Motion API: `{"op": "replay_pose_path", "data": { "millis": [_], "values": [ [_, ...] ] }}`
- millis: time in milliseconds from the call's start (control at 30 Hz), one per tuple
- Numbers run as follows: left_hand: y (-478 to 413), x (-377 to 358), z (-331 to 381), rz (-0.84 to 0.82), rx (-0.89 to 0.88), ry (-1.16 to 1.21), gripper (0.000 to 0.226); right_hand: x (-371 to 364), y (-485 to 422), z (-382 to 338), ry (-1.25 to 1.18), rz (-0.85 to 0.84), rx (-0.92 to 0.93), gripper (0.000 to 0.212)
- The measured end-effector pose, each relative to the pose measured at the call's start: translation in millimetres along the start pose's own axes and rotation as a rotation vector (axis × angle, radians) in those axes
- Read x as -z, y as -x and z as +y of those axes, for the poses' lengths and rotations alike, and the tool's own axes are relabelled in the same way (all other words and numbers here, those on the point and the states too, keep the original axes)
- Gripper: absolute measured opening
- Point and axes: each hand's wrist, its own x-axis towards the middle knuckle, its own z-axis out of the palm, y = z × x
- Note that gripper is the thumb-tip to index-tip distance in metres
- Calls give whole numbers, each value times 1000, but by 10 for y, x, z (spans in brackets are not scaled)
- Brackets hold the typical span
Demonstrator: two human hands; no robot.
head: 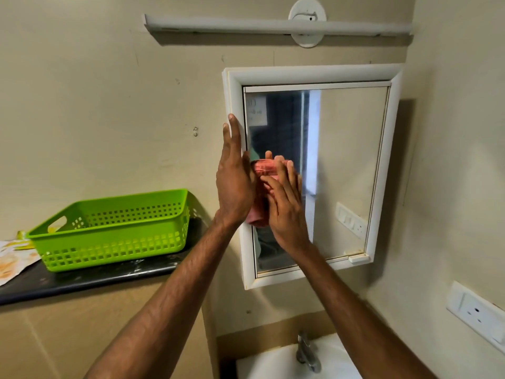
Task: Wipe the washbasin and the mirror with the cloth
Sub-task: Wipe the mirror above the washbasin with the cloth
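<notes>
At centre frame, right hand [284, 212] presses soft, limp cloth [262, 170] flat-fingered on mirror [349, 160]; left hand [235, 181] lies flat, empty. Probably best palmed bunched.

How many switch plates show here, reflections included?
2. One switch plate at lower right, above the washbasin; one reflected plate low in the mirror. Others may be hidden.

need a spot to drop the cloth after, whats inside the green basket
Nothing shows inside the basket: only its perforated inner walls are visible. Most of its floor is hidden behind the near wall, so something flat or low could lie there unseen.
</notes>
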Motion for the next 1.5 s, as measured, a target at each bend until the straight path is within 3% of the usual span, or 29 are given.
{"op": "replay_pose_path", "data": {
  "millis": [100, 233, 367, 500, 633, 767, 867, 1100, 1200, 1367, 1500],
  "values": [
    [69, 2, 74, 3, 37, -8, 71, -104, 49, -93, -55, -102, -87, 84],
    [77, -29, 98, 2, 51, -28, 72, -225, 143, -167, 167, -191, -125, 100],
    [91, -57, 76, -19, 37, -48, 78, -210, 133, -99, 360, -205, -85, 97],
    [198, -95, 11, -58, 0, -149, 80, -96, 149, 196, 370, -180, -29, 92],
    [314, -89, -53, -101, -15, -178, 78, 195, 203, 795, 439, -146, -130, 83],
    [326, -115, -78, -90, 27, -200, 86, 628, 171, 1452, 534, -84, -346, 79],
    [331, -94, -29, -84, 46, -183, 85, 901, 97, 1715, 519, -5, -487, 74],
    [383, 33, 20, -82, 50, -168, 89, 609, 54, 1279, 202, 143, -517, 66],
    [392, 83, 15, -109, 53, -158, 101, 305, 147, 892, 136, 94, -443, 64],
    [360, 156, -3, -149, 58, -51, 95, -231, 449, 35, 191, -183, -67, 81],
    [390, 165, -29, -173, 77, -78, 94, -298, 548, -71, 177, -245, 70, 80]
  ]
}}
